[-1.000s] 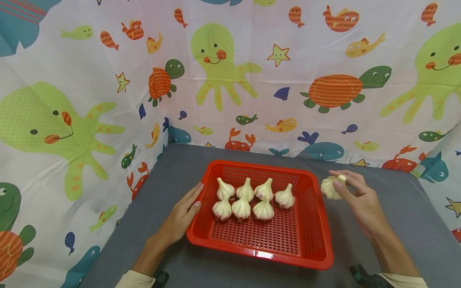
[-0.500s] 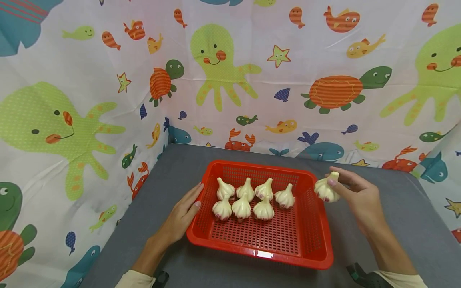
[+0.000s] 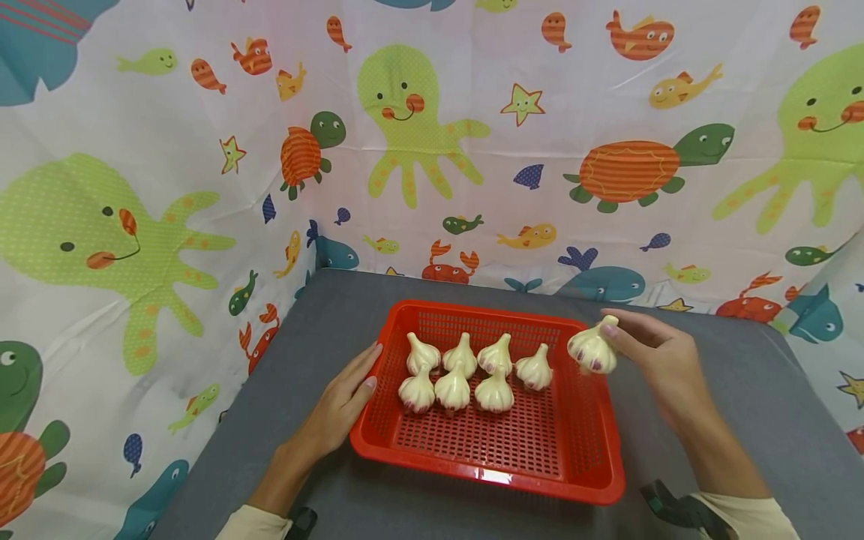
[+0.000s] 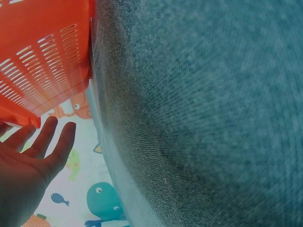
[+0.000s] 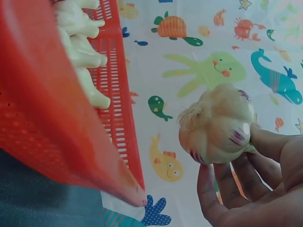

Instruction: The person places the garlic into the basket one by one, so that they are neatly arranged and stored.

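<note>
A head of garlic [image 3: 592, 351], pale with purple streaks, is pinched by its neck in my right hand [image 3: 664, 360], over the right rim of the red basket [image 3: 486, 474]. The right wrist view shows its root end on the garlic head [image 5: 218, 125] turned toward the camera, with thumb and fingers [image 5: 227, 184] at the stem. Several more garlic heads [image 3: 452, 386] stand in two rows inside the basket, stems up. My left hand [image 3: 337, 405] rests against the basket's left rim with straight fingers, which the left wrist view shows spread along the basket wall [image 4: 42, 56].
The basket stands on a grey cloth-covered table [image 3: 344, 300]. Behind and to the left hangs a white curtain [image 3: 445, 247] printed with sea animals. Dark straps [image 3: 675, 510] circle the wrists.
My right hand has carried the garlic head leftward, from beside the basket to over its right rim. The left hand and the basket have stayed in place.
</note>
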`<action>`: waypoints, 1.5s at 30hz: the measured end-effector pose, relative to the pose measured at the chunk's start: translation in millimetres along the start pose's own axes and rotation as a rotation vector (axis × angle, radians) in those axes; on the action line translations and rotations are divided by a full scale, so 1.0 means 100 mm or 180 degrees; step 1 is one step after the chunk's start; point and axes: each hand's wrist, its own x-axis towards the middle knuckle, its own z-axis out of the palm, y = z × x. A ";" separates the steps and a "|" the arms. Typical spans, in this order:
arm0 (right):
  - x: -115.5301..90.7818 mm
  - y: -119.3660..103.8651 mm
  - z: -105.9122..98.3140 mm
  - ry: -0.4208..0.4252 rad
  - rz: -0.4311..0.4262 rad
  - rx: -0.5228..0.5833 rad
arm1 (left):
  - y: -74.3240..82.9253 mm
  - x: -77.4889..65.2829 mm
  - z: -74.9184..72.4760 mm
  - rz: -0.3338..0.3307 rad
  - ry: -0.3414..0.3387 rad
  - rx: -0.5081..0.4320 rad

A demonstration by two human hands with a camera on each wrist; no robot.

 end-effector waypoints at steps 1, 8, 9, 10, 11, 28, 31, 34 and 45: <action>0.01 -0.01 0.01 -0.0021 0.0008 -0.0001 | 0.00 0.00 0.00 0.0001 0.0001 0.0000; 0.09 -0.07 0.08 -0.0142 0.0091 0.0026 | 0.00 0.00 0.00 0.0005 -0.0015 -0.0045; 0.10 -0.08 0.09 -0.0163 0.0093 0.0053 | 0.00 0.00 0.00 0.0004 -0.0020 -0.0049; 0.11 -0.08 0.10 -0.0177 0.0097 0.0066 | 0.00 0.00 0.00 0.0002 -0.0022 -0.0054; 0.13 -0.08 0.11 -0.0196 0.0099 0.0079 | 0.00 0.00 0.00 -0.0001 -0.0022 -0.0059; 0.37 -0.10 0.26 -0.0609 0.0355 -0.0077 | -0.02 0.00 0.01 -0.0016 -0.0016 -0.0067; 0.39 -0.10 0.29 -0.0687 0.0339 -0.0117 | -0.02 -0.01 0.01 -0.0020 -0.0015 -0.0061; 0.41 -0.09 0.31 -0.0774 0.0327 -0.0169 | -0.02 -0.01 0.01 -0.0025 -0.0015 -0.0051; 0.49 -0.04 0.37 -0.1242 0.0482 -0.0347 | -0.02 -0.01 0.01 -0.0043 -0.0025 -0.0063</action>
